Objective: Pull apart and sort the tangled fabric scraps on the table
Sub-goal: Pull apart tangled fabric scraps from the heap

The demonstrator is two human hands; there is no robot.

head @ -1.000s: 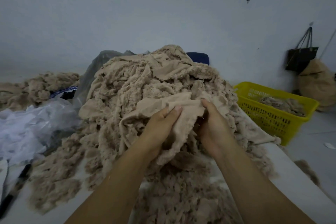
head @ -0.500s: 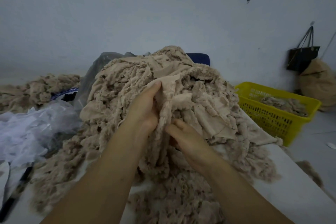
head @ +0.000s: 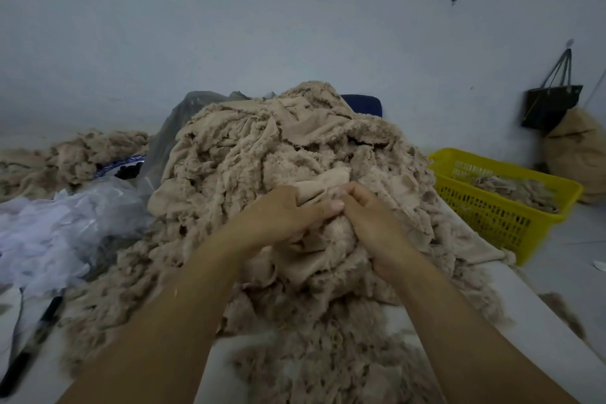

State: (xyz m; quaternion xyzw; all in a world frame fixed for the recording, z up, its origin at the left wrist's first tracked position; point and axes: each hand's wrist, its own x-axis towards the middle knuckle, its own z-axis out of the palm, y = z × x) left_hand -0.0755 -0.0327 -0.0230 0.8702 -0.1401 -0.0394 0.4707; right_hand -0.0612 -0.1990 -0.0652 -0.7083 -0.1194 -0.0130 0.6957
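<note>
Starting nearest, loose fluffy scraps [head: 328, 367] lie spread over the white table [head: 518, 344]. Just beyond them the left hand [head: 288, 213] and right hand [head: 373, 220] meet and touch, each with fingers curled round the same smooth tan piece [head: 324, 182] at the front of the big tangled pile [head: 255, 147]. The step looks like working one piece loose, and most of the heap is unsorted. Next the hands would need to draw apart steadily, so the piece slides free without dragging its neighbours. Farther right, beside the table, a yellow basket [head: 485, 216] holds some scraps and is a likely place for it.
</note>
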